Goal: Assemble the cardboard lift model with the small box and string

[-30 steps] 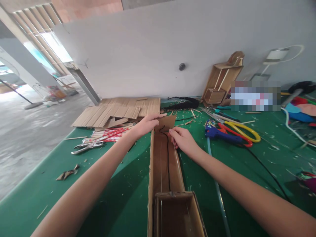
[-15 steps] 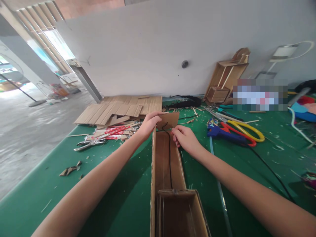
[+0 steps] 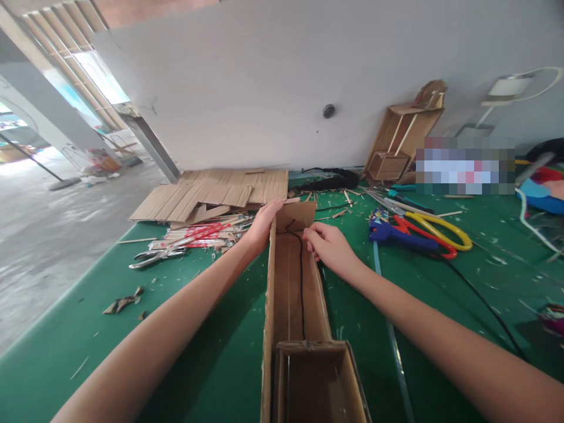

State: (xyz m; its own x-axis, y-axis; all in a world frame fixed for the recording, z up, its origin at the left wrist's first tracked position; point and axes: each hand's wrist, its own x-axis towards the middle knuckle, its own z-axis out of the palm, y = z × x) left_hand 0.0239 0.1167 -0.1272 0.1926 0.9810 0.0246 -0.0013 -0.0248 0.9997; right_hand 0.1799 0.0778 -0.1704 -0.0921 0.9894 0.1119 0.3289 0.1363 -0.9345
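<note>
A long, narrow cardboard box [image 3: 296,294] lies on the green table in front of me, running away from me. A smaller open cardboard compartment [image 3: 315,348] sits at its near end. My left hand [image 3: 263,226] grips the far left corner, its fingers around the upright end panel [image 3: 302,215]. At the far right side, my right hand [image 3: 326,244] pinches a thin pale string that runs down near the right wall. Between the hands, a black cord [image 3: 302,282] extends from the end panel to the compartment. Some fingertips are hidden.
Pliers [image 3: 158,257] and a pile of thin sticks [image 3: 202,235] lie left, before cardboard sheets [image 3: 220,191]. To the right are a blue glue gun [image 3: 405,239] and yellow-handled scissors [image 3: 445,226]. A cardboard structure [image 3: 403,138] leans against the wall.
My left hand has shifted slightly at the box corner, its thumb now less visible. The box's near end appears a little further left. My right hand keeps its pinch.
</note>
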